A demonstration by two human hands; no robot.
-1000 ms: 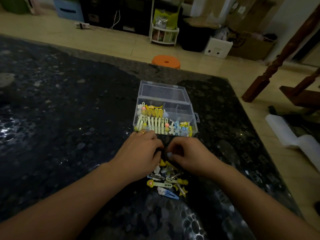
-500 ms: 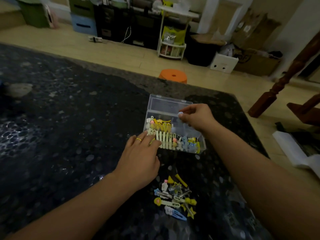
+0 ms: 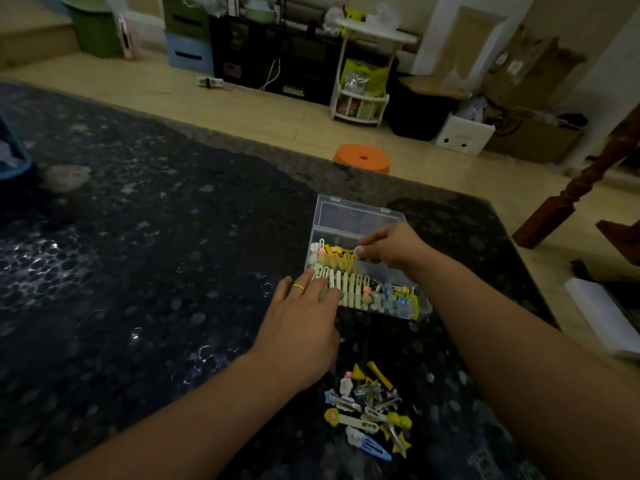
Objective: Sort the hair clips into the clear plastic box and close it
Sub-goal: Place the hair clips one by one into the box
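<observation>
The hair clips (image 3: 372,415) that are not sorted yet are lying in a small loose pile on the dark speckled desk (image 3: 138,271), near the person's edge and just below the left hand (image 3: 304,327). The clear plastic box (image 3: 360,220) is standing farther away, beyond both hands, with its lid leaning open at the back. Its long side is running from left to right, slightly turned. Inside it, pale green and yellow clips are sitting in neat rows, and some blue ones are at the right end.

The left hand is lying flat and spread, fingertips touching the front left corner of the box, holding nothing. The right hand (image 3: 388,249) is hovering over the middle of the box with thumb and fingers pinched together; it seems to hold one small pale clip, but this is blurred and I cannot tell for sure.

The pile is nearer to the left hand. The clips are thin, long and smooth, plastic and shiny metal, some with small star shapes
</observation>
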